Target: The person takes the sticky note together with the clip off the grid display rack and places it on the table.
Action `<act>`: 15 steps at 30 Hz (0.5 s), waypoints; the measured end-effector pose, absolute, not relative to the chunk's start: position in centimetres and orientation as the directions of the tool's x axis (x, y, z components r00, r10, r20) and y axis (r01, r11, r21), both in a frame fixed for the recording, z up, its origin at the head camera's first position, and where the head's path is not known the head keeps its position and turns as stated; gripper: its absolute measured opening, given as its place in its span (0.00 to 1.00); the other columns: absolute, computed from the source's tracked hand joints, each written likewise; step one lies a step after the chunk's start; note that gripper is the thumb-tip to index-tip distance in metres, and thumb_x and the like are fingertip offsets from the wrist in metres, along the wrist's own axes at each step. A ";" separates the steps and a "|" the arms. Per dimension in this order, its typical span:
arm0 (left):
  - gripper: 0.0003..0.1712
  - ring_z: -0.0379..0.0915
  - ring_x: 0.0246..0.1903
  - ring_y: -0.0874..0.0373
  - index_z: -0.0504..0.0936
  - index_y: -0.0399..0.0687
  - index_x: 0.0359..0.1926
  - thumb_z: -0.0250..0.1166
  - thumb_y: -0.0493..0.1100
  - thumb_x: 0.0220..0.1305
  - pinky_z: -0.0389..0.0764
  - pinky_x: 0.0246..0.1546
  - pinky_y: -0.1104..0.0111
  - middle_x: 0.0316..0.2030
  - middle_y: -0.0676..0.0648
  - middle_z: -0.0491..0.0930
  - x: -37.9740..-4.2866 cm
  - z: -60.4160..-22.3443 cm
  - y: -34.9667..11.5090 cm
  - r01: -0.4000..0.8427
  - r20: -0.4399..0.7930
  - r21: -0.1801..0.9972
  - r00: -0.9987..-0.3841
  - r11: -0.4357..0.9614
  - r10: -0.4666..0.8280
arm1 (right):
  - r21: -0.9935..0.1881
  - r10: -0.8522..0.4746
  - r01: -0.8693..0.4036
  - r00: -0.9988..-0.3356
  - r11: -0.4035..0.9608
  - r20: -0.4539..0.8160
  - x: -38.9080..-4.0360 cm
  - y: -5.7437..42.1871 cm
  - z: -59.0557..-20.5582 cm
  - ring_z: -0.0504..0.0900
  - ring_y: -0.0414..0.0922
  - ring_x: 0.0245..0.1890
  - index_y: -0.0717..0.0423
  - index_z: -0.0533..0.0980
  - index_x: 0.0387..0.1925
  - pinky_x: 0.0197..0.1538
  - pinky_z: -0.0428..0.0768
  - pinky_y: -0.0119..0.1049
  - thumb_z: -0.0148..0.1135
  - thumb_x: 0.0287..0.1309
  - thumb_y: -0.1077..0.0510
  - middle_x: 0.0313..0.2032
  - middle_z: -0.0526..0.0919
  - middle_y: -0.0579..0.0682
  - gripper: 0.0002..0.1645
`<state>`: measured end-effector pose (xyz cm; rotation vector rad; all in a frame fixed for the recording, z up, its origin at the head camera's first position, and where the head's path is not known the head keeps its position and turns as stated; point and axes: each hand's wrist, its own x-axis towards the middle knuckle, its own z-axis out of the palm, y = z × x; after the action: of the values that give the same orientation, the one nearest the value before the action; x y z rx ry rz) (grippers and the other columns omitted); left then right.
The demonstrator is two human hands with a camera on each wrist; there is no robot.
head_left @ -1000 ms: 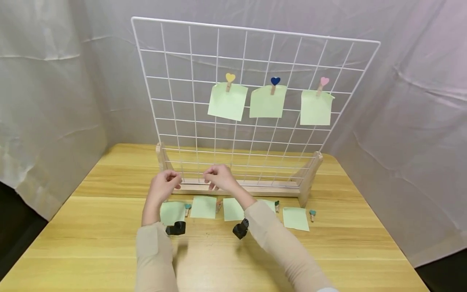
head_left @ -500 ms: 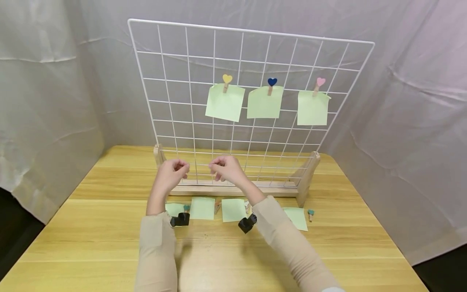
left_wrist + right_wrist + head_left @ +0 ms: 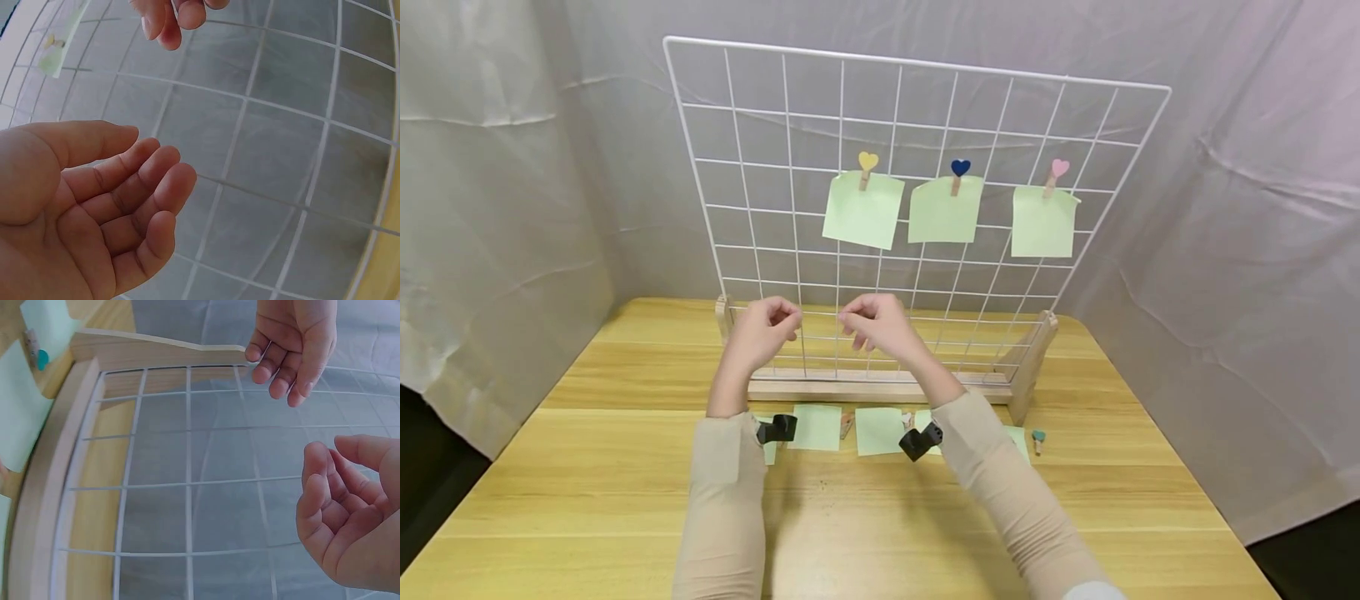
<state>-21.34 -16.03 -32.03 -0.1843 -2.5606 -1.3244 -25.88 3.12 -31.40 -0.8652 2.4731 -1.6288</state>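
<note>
My left hand (image 3: 763, 332) and right hand (image 3: 886, 327) are raised in front of the lower part of a white wire grid (image 3: 917, 125), a small gap between them. In the left wrist view, the left hand (image 3: 106, 212) has its fingers loosely bent and its palm holds nothing. The right hand (image 3: 347, 515) looks much the same in the right wrist view, thumb close to the index fingertip with nothing between. Three pale green notes hang on the grid, from a yellow heart clothespin (image 3: 867, 163), a dark blue heart clothespin (image 3: 960, 172) and a pink heart clothespin (image 3: 1057, 172).
A wooden stand (image 3: 1030, 371) carries the grid on the wooden table (image 3: 835, 525). Before it lies a row of green notes (image 3: 817, 427) and small clothespins (image 3: 1038, 441), partly hidden by my forearms. Grey cloth (image 3: 1240, 250) surrounds the table.
Both hands have risen in front of the grid and shifted slightly right, staying side by side with fingers bent the same way. The hung notes stay in place on the grid.
</note>
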 end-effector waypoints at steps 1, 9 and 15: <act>0.11 0.75 0.28 0.51 0.77 0.37 0.37 0.53 0.41 0.62 0.69 0.26 0.67 0.27 0.42 0.78 -21.4 -31.8 -15.9 0.237 0.290 0.784 -0.957 0.573 -0.001 | -0.862 -0.481 -0.421 -0.839 0.282 0.252 -25.9 3.2 -31.1 0.76 0.46 0.15 0.67 0.78 0.32 0.17 0.73 0.31 0.56 0.56 0.62 0.21 0.78 0.55 0.09; 0.10 0.73 0.26 0.52 0.78 0.38 0.36 0.54 0.41 0.61 0.68 0.25 0.67 0.25 0.43 0.77 -21.5 -30.2 -15.5 0.285 0.353 0.787 -0.935 0.547 -0.021 | -0.858 -0.489 -0.439 -0.829 0.266 0.273 -25.6 4.0 -29.0 0.77 0.46 0.15 0.66 0.77 0.32 0.18 0.73 0.31 0.56 0.57 0.62 0.20 0.77 0.52 0.09; 0.12 0.73 0.26 0.54 0.78 0.38 0.34 0.53 0.43 0.62 0.67 0.25 0.67 0.25 0.41 0.78 -21.6 -29.1 -15.3 0.305 0.393 0.783 -0.918 0.542 -0.051 | -0.845 -0.486 -0.453 -0.828 0.283 0.281 -25.2 4.6 -27.1 0.77 0.50 0.17 0.65 0.77 0.32 0.19 0.73 0.33 0.56 0.57 0.61 0.21 0.77 0.54 0.09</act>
<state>-21.56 -15.29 -29.13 -0.2078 -2.4125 -1.3298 -25.25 4.59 -27.14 -0.9122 2.4912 -1.6235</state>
